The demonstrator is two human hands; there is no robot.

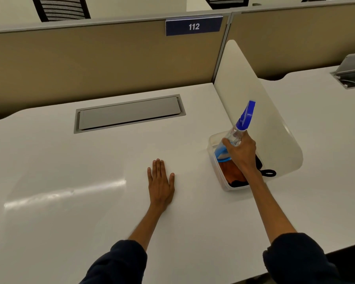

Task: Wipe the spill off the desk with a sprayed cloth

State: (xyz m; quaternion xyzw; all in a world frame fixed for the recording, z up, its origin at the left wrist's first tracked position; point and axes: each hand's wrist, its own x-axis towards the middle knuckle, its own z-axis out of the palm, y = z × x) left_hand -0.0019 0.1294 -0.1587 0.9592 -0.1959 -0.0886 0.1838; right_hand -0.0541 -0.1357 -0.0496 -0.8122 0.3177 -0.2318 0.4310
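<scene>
My right hand grips a clear spray bottle with a blue trigger head, tilted, its base down inside a clear plastic bin at the right of the white desk. An orange cloth and a dark cloth lie in that bin, partly hidden by my wrist. A black loop hangs over the bin's right side. My left hand rests flat on the desk, fingers together, holding nothing. I cannot make out a spill on the desk surface; only a glare streak shows at the left.
A grey cable hatch is set into the desk at the back. A white divider panel stands just right of the bin. Tan partition walls with a "112" sign close the back. A neighbouring desk lies at the right.
</scene>
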